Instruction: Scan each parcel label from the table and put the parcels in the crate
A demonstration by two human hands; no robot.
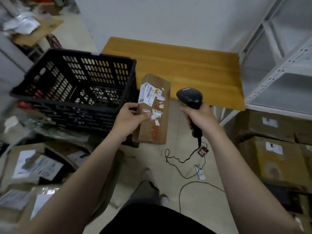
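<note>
My left hand (130, 118) grips a long brown cardboard parcel (158, 129) by its left edge, holding it in the air between the crate and the table. A white barcode label (147, 93) sits near the parcel's far end, facing up. My right hand (198, 118) grips the handle of a black barcode scanner (190, 97), whose head is just right of the label. The black plastic crate (50, 97) stands to the left, and its inside looks bare. The wooden table (194, 68) lies beyond the parcel.
A white metal shelf unit (278, 73) stands at the right, with stacked labelled cardboard boxes (278, 157) below it. More parcels (33, 166) lie on the floor at the lower left. The scanner's cable (185, 159) trails across the floor to a small device.
</note>
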